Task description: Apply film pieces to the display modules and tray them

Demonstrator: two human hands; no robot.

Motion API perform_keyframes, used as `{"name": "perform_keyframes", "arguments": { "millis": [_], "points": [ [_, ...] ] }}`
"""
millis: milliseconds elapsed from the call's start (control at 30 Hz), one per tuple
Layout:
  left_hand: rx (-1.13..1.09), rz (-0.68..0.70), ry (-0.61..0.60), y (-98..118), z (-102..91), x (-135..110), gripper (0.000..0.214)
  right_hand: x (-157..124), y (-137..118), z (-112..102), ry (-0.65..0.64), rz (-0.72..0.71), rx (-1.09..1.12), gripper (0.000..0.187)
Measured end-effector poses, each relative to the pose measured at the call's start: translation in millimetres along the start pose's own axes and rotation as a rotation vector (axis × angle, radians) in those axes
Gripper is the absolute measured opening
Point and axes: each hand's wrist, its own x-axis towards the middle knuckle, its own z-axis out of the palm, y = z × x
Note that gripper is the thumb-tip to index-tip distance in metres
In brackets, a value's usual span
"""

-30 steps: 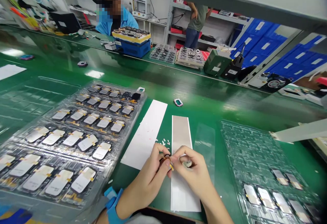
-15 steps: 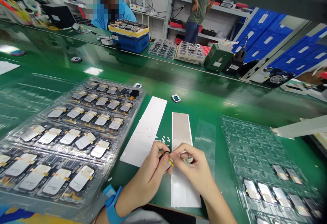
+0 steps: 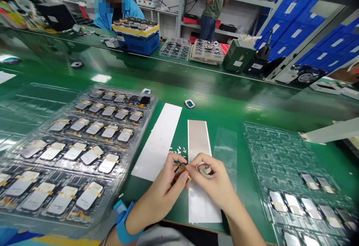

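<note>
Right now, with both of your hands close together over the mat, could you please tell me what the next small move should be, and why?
I would probably pull gently on the small yellow tab with the right hand. The left hand appears to pinch the dark piece already, so it can steady it, and the tab sits within easy reach between both hands.

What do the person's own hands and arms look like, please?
The left hand and right hand are gloveless, and the forearms are bare. A blue wrist strap with a flat tab circles the left wrist, and a grey garment shows at the bottom of the view.
</note>
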Motion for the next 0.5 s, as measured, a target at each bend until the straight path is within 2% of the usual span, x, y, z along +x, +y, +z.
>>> {"name": "perform_keyframes", "arguments": {
  "millis": [500],
  "points": [
    [0.063,0.053,0.070,-0.4,2.4,3.8,0.011,2.8,-0.4,-0.8,0.023,-0.036,0.000,0.019]
  ]
}}
